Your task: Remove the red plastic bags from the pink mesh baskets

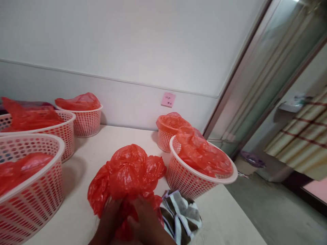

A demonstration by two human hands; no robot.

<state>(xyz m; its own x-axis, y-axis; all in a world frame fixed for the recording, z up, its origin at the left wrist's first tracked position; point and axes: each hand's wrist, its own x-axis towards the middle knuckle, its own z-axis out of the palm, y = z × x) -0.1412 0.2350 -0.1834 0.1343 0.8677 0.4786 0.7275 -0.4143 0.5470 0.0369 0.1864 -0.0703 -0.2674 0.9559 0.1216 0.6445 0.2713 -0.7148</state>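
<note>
A crumpled red plastic bag (pixel 130 166) lies bunched on the white table in front of me. My left hand (pixel 109 217) grips its near left side, with the fingertips partly buried in the folds. On the other side, my right hand (pixel 145 217) is closed on the gathered near part of the same bag. Whatever is inside the bag cannot be made out. A striped cloth (pixel 181 216) in grey, brown and pale blue lies crumpled just right of my right hand.
Pink perforated baskets holding red plastic bags stand around: a large one (pixel 38 190) at near left, another (pixel 68 136) behind it, one (pixel 88 124) by the wall, a tilted one (pixel 184 183) at right, a small one (pixel 163 139) behind. The table (pixel 230 217) ends at right.
</note>
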